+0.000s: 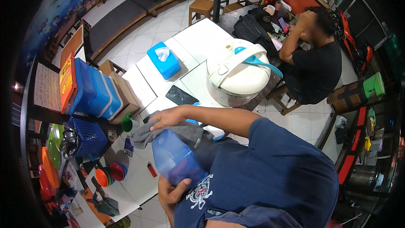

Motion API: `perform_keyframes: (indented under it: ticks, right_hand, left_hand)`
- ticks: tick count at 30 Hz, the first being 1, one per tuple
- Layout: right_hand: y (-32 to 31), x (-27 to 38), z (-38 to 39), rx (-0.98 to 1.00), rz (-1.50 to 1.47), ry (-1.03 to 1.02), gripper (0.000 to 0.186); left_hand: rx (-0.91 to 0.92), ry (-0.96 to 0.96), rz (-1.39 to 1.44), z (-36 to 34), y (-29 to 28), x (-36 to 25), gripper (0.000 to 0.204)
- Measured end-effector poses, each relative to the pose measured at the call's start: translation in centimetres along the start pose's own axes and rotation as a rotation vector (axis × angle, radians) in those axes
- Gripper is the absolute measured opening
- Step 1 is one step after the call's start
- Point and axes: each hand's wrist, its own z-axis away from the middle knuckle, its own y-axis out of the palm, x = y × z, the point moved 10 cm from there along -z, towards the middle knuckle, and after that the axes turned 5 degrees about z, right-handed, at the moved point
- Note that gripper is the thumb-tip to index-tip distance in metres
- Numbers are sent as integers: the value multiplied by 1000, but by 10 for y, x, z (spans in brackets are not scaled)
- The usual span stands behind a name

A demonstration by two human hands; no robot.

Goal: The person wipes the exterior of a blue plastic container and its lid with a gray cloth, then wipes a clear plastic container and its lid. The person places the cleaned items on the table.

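Observation:
My left hand point(173, 190) grips the lower end of a translucent blue plastic container point(175, 156), tilted against my dark shirt, with something reddish showing faintly through it. My right hand point(164, 118) holds a grey cloth point(141, 137) at the container's upper end. Just beyond are a black phone point(180, 96) lying on the white tiled table point(139, 82) and a green mug point(126, 124). A white rice cooker point(236, 80) with a light-blue paddle point(263, 64) on its handle stands at the right, and a blue tissue box point(164, 61) sits farther back.
At the left are stacked blue bins point(97, 86), a blue basket point(88, 137), coloured bowls point(107, 173) and a red lighter point(152, 169). A person in black point(316, 71) sits at the right beside a black bag point(253, 31). Wooden stools point(200, 6) stand behind the table.

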Motion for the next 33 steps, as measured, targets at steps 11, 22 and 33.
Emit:
perform_keyframes:
  ticks: [11,22,33]
  right_hand:
    - [-63,131,64,-653,692,-227,30]
    - [-62,171,67,-690,392,-397,28]
    - [-15,85,66,-863,-152,-240,26]
  left_hand:
    - [129,102,330,-23,-29,40,62]
    - [-277,237,204,-45,-47,-18,39]
    - [-448,374,210,-23,-78,-7,38]
